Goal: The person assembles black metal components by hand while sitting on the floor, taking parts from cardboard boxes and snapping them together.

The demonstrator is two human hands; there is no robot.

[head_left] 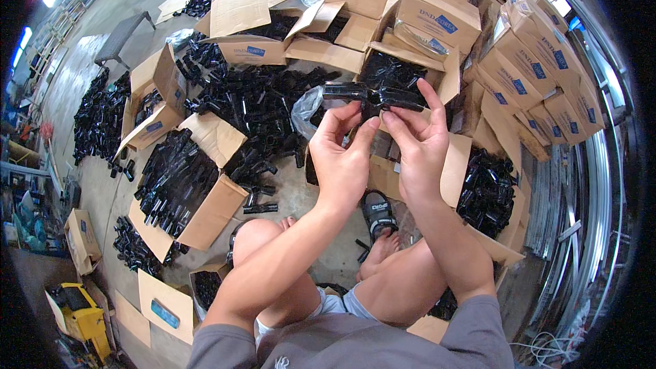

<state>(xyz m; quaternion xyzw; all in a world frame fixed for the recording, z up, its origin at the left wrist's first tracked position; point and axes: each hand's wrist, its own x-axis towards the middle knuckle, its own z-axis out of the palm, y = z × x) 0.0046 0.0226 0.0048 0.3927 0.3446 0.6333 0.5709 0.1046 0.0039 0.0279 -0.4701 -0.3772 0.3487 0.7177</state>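
Note:
Both hands are raised in front of me around a glossy black tubular fitting (340, 90). It spreads out to the left and right, with a narrower middle; I cannot tell if it is one piece or two joined ones. My left hand (342, 156) pinches it from below near the middle. The thumb and fingers of my right hand (418, 152) close on its right half, the index finger reaching up past its right end. Behind the hands stands an open carton (447, 82) of similar black pieces. A clear plastic bag (304, 113) lies left of the fitting.
Loose black fittings (263, 99) cover the floor ahead and to the left. More fill a carton (212, 212) at left and one at right (484, 188). Closed cartons (526, 61) are stacked at far right, beside long metal profiles (574, 232). A yellow case (85, 318) sits lower left.

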